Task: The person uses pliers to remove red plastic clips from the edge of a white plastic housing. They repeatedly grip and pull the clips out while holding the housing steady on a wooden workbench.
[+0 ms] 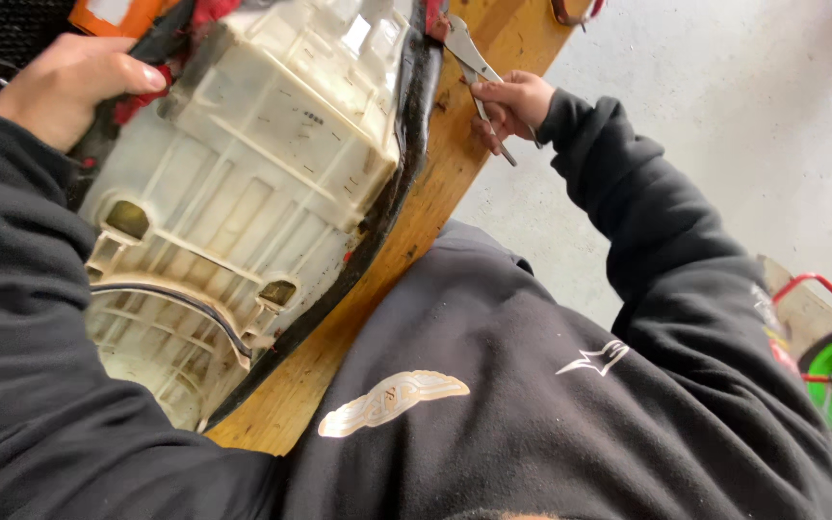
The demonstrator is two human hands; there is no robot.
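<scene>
Close in, black sleeves frame the shot, and the off-white ribbed plastic seat base (243,183) lies underside up on the wooden desk (339,366), its long axis running away from the body. Left hand (65,85) curls over its far left edge, fingers wrapped. Farther out, right hand (512,106) is clenched on metal pliers (474,72), tips up against the black trim (406,154) on the base's right rim.
</scene>
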